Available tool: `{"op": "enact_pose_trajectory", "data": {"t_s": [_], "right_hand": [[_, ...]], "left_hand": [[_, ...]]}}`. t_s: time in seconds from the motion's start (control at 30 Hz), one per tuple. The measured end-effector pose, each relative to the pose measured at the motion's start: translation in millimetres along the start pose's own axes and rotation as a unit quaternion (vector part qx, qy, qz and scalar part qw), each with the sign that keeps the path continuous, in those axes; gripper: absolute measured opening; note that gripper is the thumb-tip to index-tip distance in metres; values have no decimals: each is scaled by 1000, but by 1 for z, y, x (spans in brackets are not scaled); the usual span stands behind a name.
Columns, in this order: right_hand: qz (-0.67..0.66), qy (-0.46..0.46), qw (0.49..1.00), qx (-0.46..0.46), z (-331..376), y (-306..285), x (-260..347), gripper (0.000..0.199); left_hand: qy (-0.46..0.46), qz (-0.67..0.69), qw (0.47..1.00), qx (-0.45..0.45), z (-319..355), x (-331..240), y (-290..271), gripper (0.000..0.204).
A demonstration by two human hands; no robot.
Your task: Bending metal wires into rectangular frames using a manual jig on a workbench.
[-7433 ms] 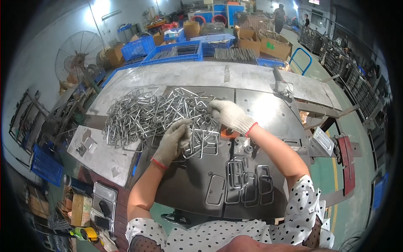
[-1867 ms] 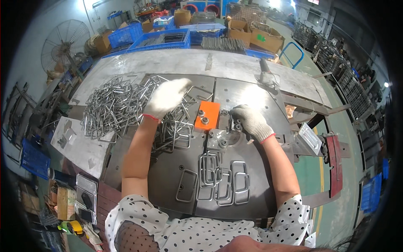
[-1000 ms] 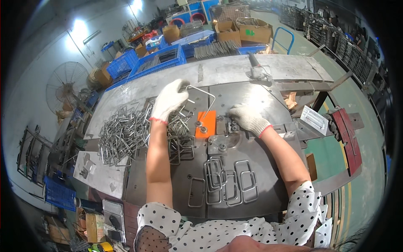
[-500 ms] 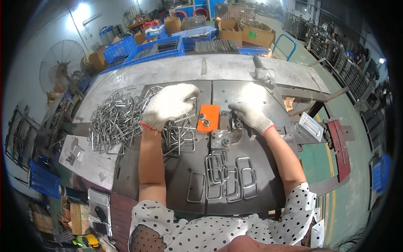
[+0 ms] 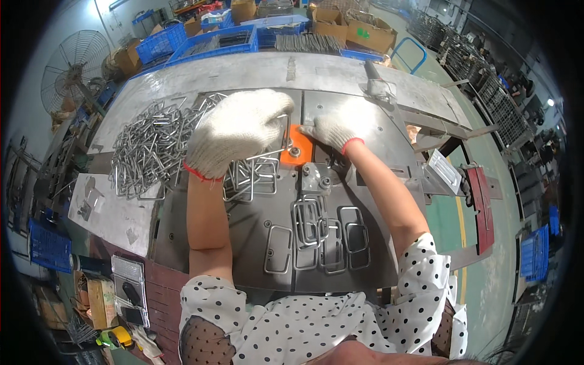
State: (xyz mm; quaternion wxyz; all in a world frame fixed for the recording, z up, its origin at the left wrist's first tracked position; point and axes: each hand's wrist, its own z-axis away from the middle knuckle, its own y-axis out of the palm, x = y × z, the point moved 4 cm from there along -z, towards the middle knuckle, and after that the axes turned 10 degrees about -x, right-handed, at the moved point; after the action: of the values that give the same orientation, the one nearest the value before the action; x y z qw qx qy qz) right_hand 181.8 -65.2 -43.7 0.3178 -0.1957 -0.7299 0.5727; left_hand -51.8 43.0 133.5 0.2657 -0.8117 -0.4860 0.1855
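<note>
- Two gloved hands work above one dark metal worktop (image 5: 243, 267); both gloves are pale knit with red cuffs.
- One left hand (image 5: 240, 131) is at the pile's right side, its grip narrow, fingers curled on one bent wire piece (image 5: 287, 135) that hangs beside the orange block.
- One right hand (image 5: 340, 126) reaches to the orange block's right edge with its fingertips; whether its grip holds anything cannot be told.
- One orange block (image 5: 300, 139) lies between the hands, with at least one bolt visible on it.
- One metal bracket (image 5: 314, 177) with two bolts sits just nearer the person than the block.
- One large heap of bent wire pieces (image 5: 146, 149), too tangled to count, spreads at the left and runs under the left hand.
- At least six rectangular wire frames (image 5: 331, 246) lie flat near the person, most overlapping, so the exact number is unclear; one lies apart at their left.
- One caged fan (image 5: 74, 72) stands at the far left.
- Two open cardboard boxes (image 5: 372, 36) stand beyond the worktop.
</note>
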Motion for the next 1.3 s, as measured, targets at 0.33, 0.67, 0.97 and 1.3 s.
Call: {"op": "enact_pose_trajectory", "data": {"t_s": [0.33,0.67,0.97,1.3], "right_hand": [[-56,-54,993,-92,74,-107,61,56],[-111,-141,978,-105,150,-90,55,44],[-473,-80,874,-75,100,-102,21,40],[-430,120,890,-97,97,-85,-4,39]], "left_hand": [[-44,-47,998,6,6,4,1,30],[-84,42,991,95,-2,18,24,35],[-179,177,961,117,-20,7,58,35],[-199,179,961,75,-10,28,67,31]]}}
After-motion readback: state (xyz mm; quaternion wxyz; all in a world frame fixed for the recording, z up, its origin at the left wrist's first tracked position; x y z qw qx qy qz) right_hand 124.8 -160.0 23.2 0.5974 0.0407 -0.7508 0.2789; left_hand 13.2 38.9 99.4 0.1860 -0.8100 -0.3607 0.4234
